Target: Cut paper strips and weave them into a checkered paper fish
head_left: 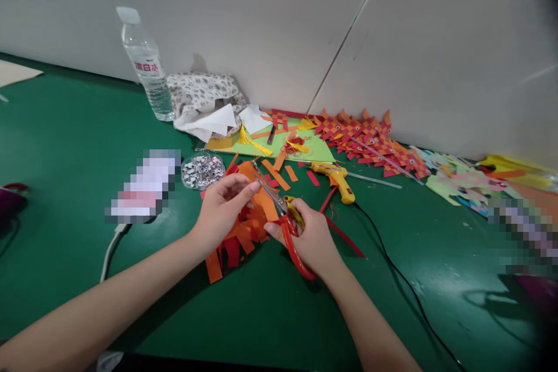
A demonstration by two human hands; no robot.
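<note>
My right hand [311, 238] is closed round red-handled scissors [297, 253], their metal blades pointing up and left. A small yellow-and-dark piece [295, 212] shows at the same hand; its kind is unclear. My left hand [226, 203] is pinched close to the blade tips, and whatever its fingers hold is too small or hidden to make out. Under and between both hands lies a heap of orange and red strips [246, 238]. Just behind the heap, more loose orange strips [276, 175] are scattered on the green table [174, 308].
A yellow glue gun [337, 179] with a black cord lies to the right. Googly eyes fill a clear case [203, 171] at left, beside a blurred phone [146, 186]. Farther back are a water bottle [148, 70], a tissue pouch [204, 96] and woven red-orange fish [361, 136].
</note>
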